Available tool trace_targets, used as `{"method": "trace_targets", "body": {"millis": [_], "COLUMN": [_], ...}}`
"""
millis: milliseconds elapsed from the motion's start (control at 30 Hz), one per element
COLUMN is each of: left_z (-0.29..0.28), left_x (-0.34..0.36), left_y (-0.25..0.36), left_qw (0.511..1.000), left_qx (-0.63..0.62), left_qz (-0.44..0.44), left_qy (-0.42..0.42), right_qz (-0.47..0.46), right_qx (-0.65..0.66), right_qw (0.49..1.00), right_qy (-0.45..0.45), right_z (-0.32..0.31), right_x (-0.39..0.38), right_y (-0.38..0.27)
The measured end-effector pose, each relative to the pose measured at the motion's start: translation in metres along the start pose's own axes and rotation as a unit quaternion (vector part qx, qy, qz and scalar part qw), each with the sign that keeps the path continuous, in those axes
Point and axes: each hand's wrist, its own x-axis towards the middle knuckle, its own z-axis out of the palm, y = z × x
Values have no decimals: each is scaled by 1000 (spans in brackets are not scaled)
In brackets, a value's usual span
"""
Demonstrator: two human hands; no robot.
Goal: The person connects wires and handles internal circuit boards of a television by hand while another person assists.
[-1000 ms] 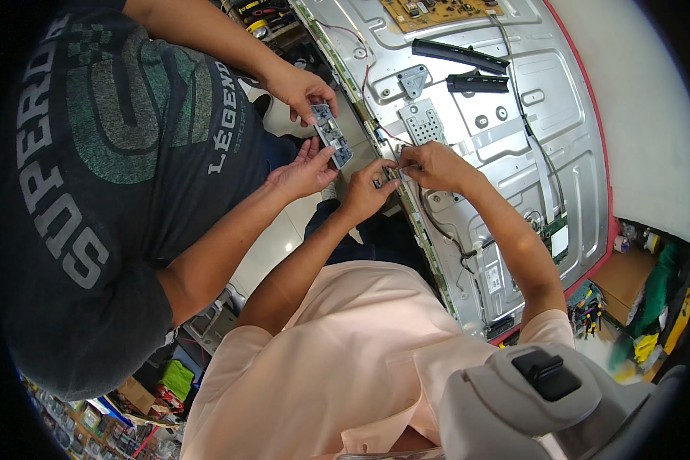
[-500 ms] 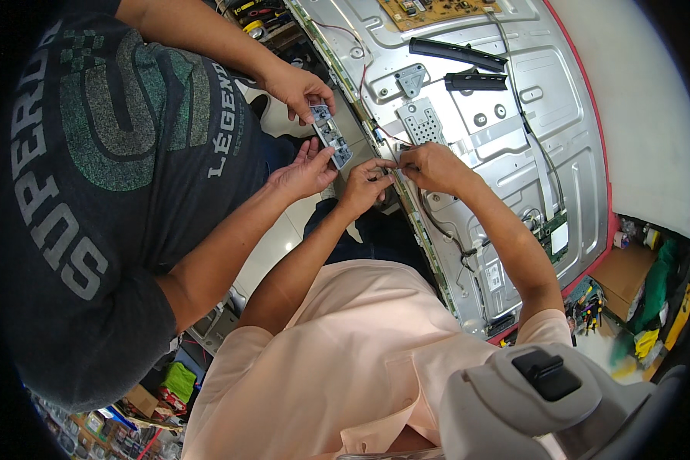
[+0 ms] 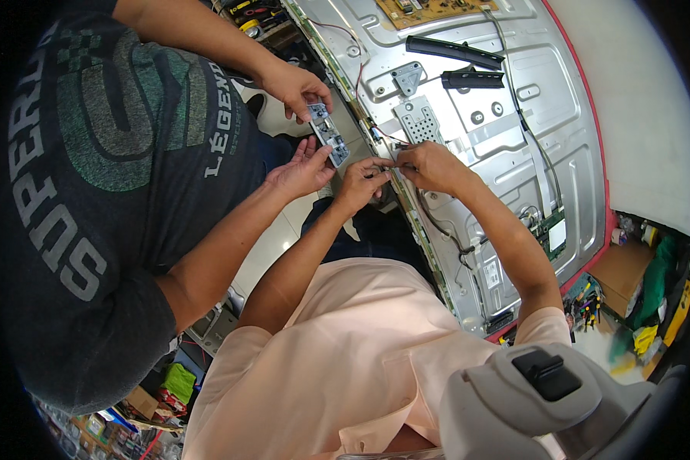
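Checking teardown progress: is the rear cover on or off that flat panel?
Off. The panel's bare metal back plate is exposed, with a circuit board and loose cables showing. Both hands, left hand and right hand, pinch wires at its edge.

Little shifted over the second. The left hand [image 3: 362, 181] and right hand [image 3: 429, 164] drew slightly closer together at the thin wires [image 3: 385, 156] by the metal panel's [image 3: 514, 138] edge. The co-worker's lower hand [image 3: 303, 170] edged nearer the small circuit board [image 3: 329, 134].
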Motion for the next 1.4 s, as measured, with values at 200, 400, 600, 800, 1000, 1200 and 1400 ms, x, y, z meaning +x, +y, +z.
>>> {"method": "trace_targets", "body": {"millis": [200, 400, 600, 800, 1000, 1200, 1400], "left_z": [1, 2, 3, 2, 1, 2, 1], "left_x": [-1, -1, -1, -1, 0, 0, 0], "left_y": [2, 3, 4, 3, 3, 4, 4], "left_qw": [1000, 1000, 1000, 1000, 1000, 1000, 1000], "left_qx": [0, 1, -5, 10, 12, 13, 14], "left_qz": [0, -1, -1, -4, -15, -23, -23], "left_qy": [1, 2, 3, 3, 4, 13, 15], "right_qz": [4, 2, 3, -3, -11, -12, -15], "right_qx": [0, 1, 5, 6, 17, 28, 15], "right_qw": [1000, 1000, 1000, 1000, 1000, 999, 1000], "right_qy": [1, -3, -2, 4, 6, 13, 6], "right_z": [1, 0, 1, 3, 5, 7, 8], "right_x": [0, 0, -1, 0, 1, 1, 3], "right_y": [0, -2, -2, -1, 2, 4, 5]}}
